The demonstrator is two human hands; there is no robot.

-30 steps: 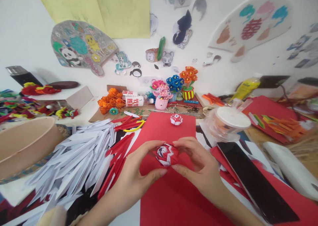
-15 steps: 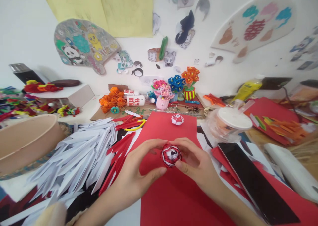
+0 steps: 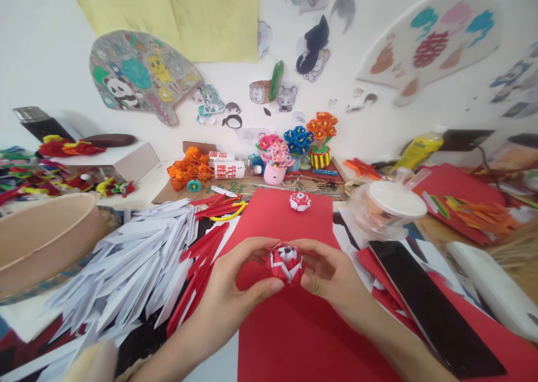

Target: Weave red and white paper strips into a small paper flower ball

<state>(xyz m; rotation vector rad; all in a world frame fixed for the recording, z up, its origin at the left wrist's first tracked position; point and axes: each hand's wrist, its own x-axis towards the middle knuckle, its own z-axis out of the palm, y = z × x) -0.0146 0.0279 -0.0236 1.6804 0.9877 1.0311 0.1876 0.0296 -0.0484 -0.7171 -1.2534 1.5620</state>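
Between my two hands is a small round folded-paper ornament [image 3: 286, 263] in red and white, with a hole at its top. My left hand [image 3: 237, 281] curves around its left side, thumb at the lower front and fingers behind. On the right side, my right hand [image 3: 332, 275] pinches it with the thumb in front; the fingertips behind are partly hidden. Beneath both hands lies a long sheet of red paper [image 3: 290, 331]. A second red-and-white folded ornament [image 3: 300, 201] rests on the far end of that sheet.
Folded white paper strips [image 3: 143, 259] are heaped at left, beside red strips [image 3: 202, 264] and a beige basin [image 3: 46, 231]. To the right are a black phone [image 3: 432, 309], a lidded cup [image 3: 395, 203] and a white case [image 3: 491, 287]. Craft flowers [image 3: 275, 158] stand along the wall.
The ornament has tilted, so more of its red-and-white side faces me and its hole points farther upward. It has shifted slightly left, and my right hand has closed in on it.
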